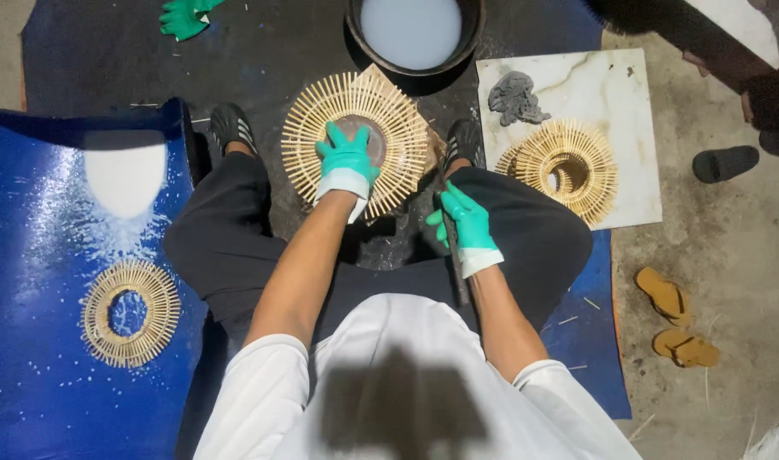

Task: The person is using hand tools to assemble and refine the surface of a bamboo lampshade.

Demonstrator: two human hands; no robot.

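My left hand [347,162], in a green glove, presses flat on the middle of a round sunburst frame of bamboo sticks [389,119] that lies on the dark mat between my feet. My right hand [464,223], also green-gloved, is closed around a thin dark stick-like tool [456,281] that runs down past my right knee. I sit low with knees apart, in black trousers and a white shirt.
A dark basin of milky liquid [413,34] stands just beyond the frame. A white marble slab [628,94] at right carries a second bamboo ring [567,169] and a grey rag [515,98]. A third ring [131,312] lies on a blue sheet [32,255] at left. Spare green gloves [183,17], sandals [670,317].
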